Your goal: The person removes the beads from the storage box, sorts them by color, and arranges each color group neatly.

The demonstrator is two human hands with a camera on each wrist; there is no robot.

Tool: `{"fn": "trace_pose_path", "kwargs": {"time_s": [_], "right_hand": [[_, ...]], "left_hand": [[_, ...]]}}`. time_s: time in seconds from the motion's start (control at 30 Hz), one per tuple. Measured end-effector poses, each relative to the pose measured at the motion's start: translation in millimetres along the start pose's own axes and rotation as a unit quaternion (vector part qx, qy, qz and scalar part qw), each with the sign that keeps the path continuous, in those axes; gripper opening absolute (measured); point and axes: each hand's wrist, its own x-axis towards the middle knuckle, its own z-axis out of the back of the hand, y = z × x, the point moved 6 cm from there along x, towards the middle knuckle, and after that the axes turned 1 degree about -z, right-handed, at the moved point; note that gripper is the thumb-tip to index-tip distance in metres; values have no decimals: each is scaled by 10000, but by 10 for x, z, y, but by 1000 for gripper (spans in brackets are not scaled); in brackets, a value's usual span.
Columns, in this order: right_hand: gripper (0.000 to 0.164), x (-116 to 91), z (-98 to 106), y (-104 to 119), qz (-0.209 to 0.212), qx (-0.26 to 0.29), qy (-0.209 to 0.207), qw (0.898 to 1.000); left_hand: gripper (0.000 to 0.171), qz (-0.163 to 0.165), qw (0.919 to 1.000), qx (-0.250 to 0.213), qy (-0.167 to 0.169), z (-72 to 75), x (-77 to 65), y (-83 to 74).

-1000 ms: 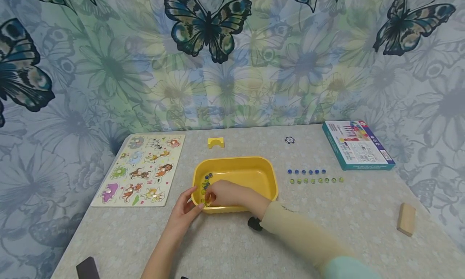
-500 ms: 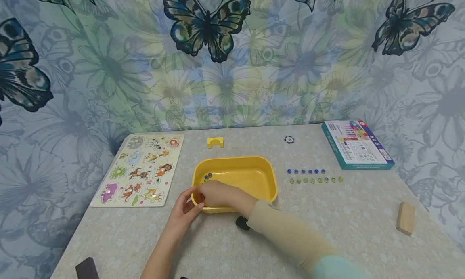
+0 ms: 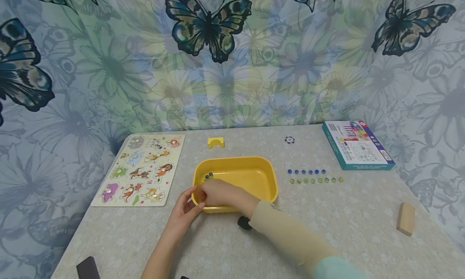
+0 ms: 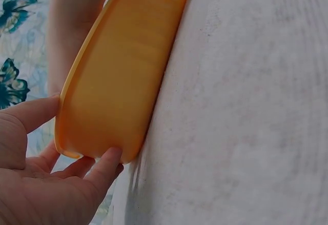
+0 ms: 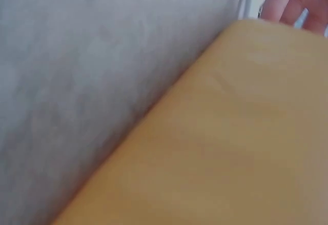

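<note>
In the head view a yellow plastic tray [image 3: 250,164] stands on the table. My left hand [image 3: 185,208] holds its near left corner, thumb and fingers spread around it; in the left wrist view the fingertips [image 4: 110,156] press its outer wall. My right hand [image 3: 219,193] reaches into the tray's left end, fingers bent downward, and cannot tell what is between the fingertips, which are hidden. A few blue and yellow-green marbles [image 3: 208,176] show just beyond that hand. On the table right of the tray lie a row of blue marbles [image 3: 303,172] and a row of yellow-green marbles [image 3: 313,181].
An animal puzzle board [image 3: 149,160] lies left of the tray. Behind it sit a yellow arch block [image 3: 216,142] and a poker chip [image 3: 289,140]. A game box [image 3: 357,143] and a wooden block [image 3: 406,218] are on the right. A dark block [image 3: 87,267] lies at front left.
My right hand has moved a little left inside the tray, toward the near left corner, covering most of the marbles there. My left hand has stayed at the corner.
</note>
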Motion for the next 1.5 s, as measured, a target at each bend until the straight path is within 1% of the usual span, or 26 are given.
{"fn": "trace_pose_path", "kwargs": {"time_s": [0.1, 0.2, 0.43, 0.57, 0.73, 0.87, 1.0, 1.17, 1.3, 1.4, 1.5], "right_hand": [[8, -76, 106, -91, 116, 224, -159, 9996], [10, -190, 249, -189, 174, 473, -327, 9982], [8, -564, 616, -408, 241, 680, -865, 9936], [8, -825, 797, -610, 35, 693, -1078, 9917], [11, -1211, 1021, -928, -382, 612, -1450, 9868], [11, -1509, 1127, -1184, -752, 672, -1572, 9824], [8, -1710, 1122, -1420, -1066, 687, -1541, 9799], [7, -1839, 954, -1675, -1427, 720, -1166, 9802], [8, -1895, 777, -1868, -1807, 717, -851, 9772], [9, -1899, 686, -1970, -2001, 699, -757, 9743], [10, -1888, 640, -2022, -2094, 700, -737, 9725]], "left_hand": [[57, 16, 10000, 5, -4, -9, 0, -6], [57, 34, 10000, 5, -21, -17, 0, -13], [57, 118, 9997, 84, -173, -4, 2, 1], [57, 119, 9998, 83, -158, -4, 7, 16], [58, 30, 9999, 46, -95, -7, 1, 22], [58, 62, 9999, 62, -91, -11, -3, 27], [58, 77, 9998, 137, -112, -13, -4, 28], [57, 98, 9998, 125, -118, -8, -10, 33], [57, 94, 9999, 89, -93, -10, -18, 25], [56, 83, 9999, 74, -82, -11, -23, 19], [56, 91, 9999, 72, -81, -11, -23, 16]]}}
